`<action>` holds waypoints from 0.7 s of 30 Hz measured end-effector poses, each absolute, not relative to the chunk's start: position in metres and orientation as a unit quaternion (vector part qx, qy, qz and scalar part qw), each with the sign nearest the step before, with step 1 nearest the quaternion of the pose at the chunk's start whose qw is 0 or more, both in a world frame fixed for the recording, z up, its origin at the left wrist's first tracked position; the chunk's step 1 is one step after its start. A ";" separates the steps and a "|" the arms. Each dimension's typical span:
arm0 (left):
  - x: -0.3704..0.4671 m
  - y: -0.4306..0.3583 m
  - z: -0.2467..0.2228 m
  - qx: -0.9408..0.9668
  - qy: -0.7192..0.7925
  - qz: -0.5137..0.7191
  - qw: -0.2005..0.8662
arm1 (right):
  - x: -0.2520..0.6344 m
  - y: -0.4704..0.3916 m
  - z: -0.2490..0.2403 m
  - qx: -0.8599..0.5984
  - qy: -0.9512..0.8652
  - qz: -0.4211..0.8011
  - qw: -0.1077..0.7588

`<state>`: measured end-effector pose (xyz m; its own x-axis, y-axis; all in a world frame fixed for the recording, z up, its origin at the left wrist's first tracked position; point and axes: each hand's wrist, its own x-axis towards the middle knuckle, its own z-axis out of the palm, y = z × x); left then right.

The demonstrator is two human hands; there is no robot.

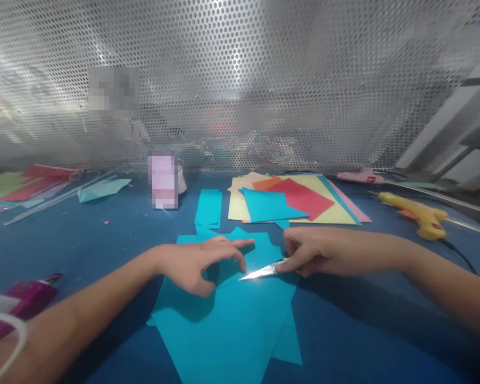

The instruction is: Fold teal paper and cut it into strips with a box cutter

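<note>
Large sheets of bright blue paper [228,330] lie on the table right in front of me, overlapping at odd angles. My left hand [206,261] rests over their upper part with fingers spread, the index finger stretched to the right. From the right, my right hand [316,250] holds a pair of scissors [263,271] whose silver blades look closed. The blades lie low over the blue paper and point left, their tip a little right of my left thumb. My right fingers mostly hide the handles, with a bit of yellow showing.
Behind the sheets are blue paper strips [208,208] and a pile of coloured paper [348,213]. A yellow glue gun [420,213] with a cord lies right, a pink one [360,176] behind it. A purple tool [28,298] is at left. Perforated metal [236,96] closes the back.
</note>
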<state>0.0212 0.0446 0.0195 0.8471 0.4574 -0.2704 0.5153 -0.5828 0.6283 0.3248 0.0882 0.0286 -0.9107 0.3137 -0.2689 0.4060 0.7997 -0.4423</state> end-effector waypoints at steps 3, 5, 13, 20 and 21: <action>0.018 0.045 0.022 0.887 0.274 -0.043 0.370 | 0.329 0.096 0.026 0.209 0.938 -0.264 0.087; 0.016 0.045 0.023 0.885 0.280 -0.052 0.369 | 0.330 0.099 0.026 0.215 0.936 -0.265 0.087; 0.012 0.046 0.021 0.891 0.281 -0.061 0.352 | 0.311 0.076 0.029 0.186 0.958 -0.205 0.081; 0.011 0.047 0.019 0.898 0.257 -0.053 0.354 | 0.298 0.062 0.024 0.170 0.969 -0.175 0.041; 0.011 0.048 0.019 0.897 0.256 -0.054 0.355 | 0.298 0.062 0.024 0.169 0.969 -0.177 0.042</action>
<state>0.0110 0.0478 0.0192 0.8628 0.4215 -0.2790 0.4982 -0.6160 0.6102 0.2976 0.0618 0.0242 -0.9396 0.3117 -0.1416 0.3416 0.8803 -0.3291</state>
